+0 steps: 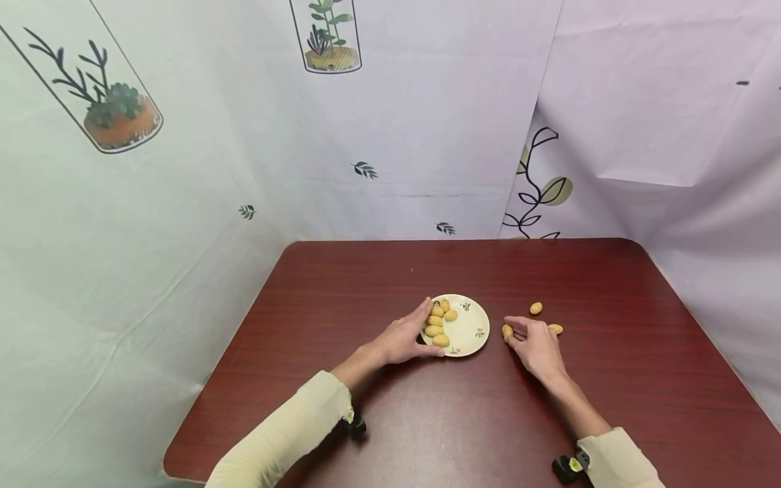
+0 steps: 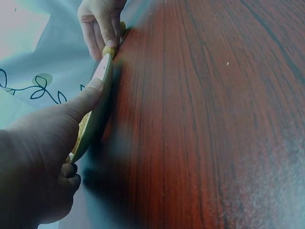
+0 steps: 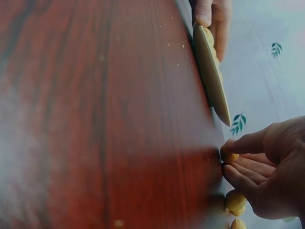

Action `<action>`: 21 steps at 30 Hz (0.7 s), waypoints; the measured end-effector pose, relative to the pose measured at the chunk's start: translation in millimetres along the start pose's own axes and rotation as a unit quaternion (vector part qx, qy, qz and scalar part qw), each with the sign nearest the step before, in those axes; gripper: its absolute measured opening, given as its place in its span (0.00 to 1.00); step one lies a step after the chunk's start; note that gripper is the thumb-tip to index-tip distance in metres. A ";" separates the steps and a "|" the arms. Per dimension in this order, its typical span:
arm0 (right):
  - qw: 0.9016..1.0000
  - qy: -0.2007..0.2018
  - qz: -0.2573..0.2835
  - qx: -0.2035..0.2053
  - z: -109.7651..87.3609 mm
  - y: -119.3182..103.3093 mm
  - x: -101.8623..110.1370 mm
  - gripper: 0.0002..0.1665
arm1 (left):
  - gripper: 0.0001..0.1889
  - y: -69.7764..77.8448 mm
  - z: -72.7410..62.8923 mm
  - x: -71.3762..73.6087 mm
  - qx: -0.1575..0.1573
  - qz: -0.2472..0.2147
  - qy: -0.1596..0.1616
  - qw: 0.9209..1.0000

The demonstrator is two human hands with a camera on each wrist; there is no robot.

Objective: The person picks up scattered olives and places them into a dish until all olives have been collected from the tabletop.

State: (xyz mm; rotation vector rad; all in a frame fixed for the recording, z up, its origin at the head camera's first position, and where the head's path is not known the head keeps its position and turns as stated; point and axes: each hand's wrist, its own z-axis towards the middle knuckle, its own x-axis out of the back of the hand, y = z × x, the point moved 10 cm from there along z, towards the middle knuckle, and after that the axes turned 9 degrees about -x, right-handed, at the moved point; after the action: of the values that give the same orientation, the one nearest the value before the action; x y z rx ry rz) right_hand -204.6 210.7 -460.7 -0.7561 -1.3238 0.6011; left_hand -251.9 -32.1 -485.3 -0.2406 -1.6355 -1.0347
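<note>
1. Cream-white, round and shallow, with small printed sprigs, a plate [image 1: 465,329] sits on the dark red, wood-grained tabletop [image 1: 464,420], between the two hands; whether its base lies quite flat, I cannot tell.
2. Its left side is in the left hand [image 1: 401,341], fingers along the left rim and thumb along the near one. Such a grip probably serves to keep the light dish from sliding or tipping.
3. Several yellow, nut-like ovals [image 1: 434,331] lie bunched on the plate's left half, nearest that hand, perhaps because the dish slopes slightly.
4. Just beyond the plate's right rim, the right hand [image 1: 538,349] pinches a single yellow oval [image 3: 229,155], thumb and fingertips narrow around it; a fingertip hold likely suits something so small and rounded.
5. Two loose ovals rest on the tabletop: a far oval [image 1: 535,308] beyond the right hand, and a near oval [image 1: 556,329] just right of it, partly hidden.
</note>
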 end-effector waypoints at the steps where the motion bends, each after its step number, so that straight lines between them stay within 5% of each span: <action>1: 1.000 0.001 0.000 0.000 0.0 0.0 0.3 0.21 | 0.60 0.3 -0.2 0.3 0.001 -0.001 0.000 1.000; 21: 0.999 0.030 0.034 -0.001 3.8 -10.2 4.7 0.18 | 0.61 0.1 -0.1 -0.3 0.001 0.004 -0.001 1.000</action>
State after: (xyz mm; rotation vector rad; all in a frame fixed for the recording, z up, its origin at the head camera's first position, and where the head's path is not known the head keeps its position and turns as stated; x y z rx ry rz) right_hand -208.0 208.4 -449.6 -0.8176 -1.2468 0.6275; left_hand -251.6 -32.0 -485.5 -0.2466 -1.6372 -1.0266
